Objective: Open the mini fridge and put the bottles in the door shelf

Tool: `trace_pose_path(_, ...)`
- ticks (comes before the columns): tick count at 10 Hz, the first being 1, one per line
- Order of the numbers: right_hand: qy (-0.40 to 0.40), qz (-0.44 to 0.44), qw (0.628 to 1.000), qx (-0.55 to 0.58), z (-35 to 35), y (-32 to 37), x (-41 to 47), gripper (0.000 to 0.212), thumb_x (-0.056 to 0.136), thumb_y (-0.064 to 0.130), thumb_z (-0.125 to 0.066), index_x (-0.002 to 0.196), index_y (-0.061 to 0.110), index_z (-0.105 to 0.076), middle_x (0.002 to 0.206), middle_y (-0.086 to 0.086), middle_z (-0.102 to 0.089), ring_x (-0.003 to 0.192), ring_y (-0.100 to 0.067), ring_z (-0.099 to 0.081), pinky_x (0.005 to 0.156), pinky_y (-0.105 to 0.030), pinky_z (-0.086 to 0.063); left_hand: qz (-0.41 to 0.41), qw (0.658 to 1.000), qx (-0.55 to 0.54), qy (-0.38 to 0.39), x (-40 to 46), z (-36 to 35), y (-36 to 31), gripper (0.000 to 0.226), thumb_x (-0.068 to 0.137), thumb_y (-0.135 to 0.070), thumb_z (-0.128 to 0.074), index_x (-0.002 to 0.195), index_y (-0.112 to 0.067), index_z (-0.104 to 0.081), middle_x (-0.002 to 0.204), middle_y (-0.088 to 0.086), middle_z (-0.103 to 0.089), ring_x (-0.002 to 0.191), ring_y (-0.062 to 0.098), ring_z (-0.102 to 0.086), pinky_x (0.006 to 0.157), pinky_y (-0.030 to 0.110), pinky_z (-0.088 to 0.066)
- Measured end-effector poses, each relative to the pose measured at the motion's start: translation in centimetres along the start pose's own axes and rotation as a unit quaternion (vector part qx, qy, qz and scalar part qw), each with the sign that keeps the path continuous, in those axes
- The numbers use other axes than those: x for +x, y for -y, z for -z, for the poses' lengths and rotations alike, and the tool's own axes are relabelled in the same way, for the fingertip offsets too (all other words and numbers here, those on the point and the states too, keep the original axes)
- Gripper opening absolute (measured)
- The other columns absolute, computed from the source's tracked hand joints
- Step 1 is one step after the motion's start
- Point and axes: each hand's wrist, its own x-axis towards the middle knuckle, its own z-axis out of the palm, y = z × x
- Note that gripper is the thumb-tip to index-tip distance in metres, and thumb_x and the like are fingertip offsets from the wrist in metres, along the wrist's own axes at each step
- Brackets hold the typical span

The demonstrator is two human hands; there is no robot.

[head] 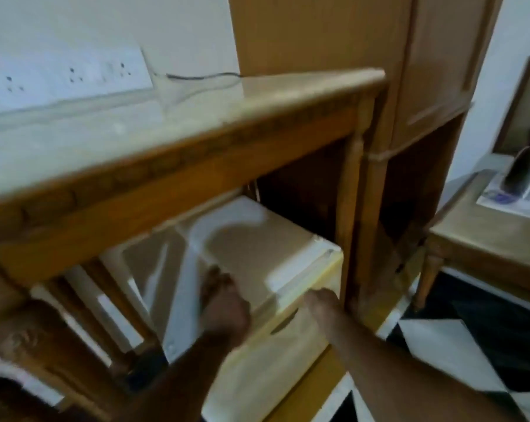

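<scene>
2 bare forearms reach forward from the bottom edge. The left hand (pixel 224 309) lies palm-down on the top front edge of the mini fridge (pixel 251 257), fingers spread flat and gripping nothing. The right hand (pixel 320 300) has its fingertips at the upper corner of the cream fridge door (pixel 266 370); blur hides whether they hook the edge, so its grip cannot be told. The door looks shut against the body. The fridge sits on the floor under a wooden desk (pixel 166 178) with a pale stone top. Behind are a white socket panel (pixel 65 74) and a thin cable (pixel 202 77). A steel kettle (pixel 528 175) stands on a side table (pixel 483 239) at far right.
</scene>
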Motion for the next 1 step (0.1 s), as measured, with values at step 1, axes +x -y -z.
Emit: trace_pose_path(1,-0.17,0.112,0.979,-0.002,4.64,4.74,-2.57,0.036,0.102,0.018,-0.04,0.132,0.002,-0.051,0.123,-0.021,-0.06,0.112,-0.036,-0.056,0.097,-0.046,-0.046,-0.239,0.969,0.029,-0.058,-2.24,6.92,-6.73,0.063,0.09,-0.025,-0.048,0.145,0.004,-0.036,0.154,0.025,-0.035,0.141,0.04,-0.041,0.114,0.055,-0.035)
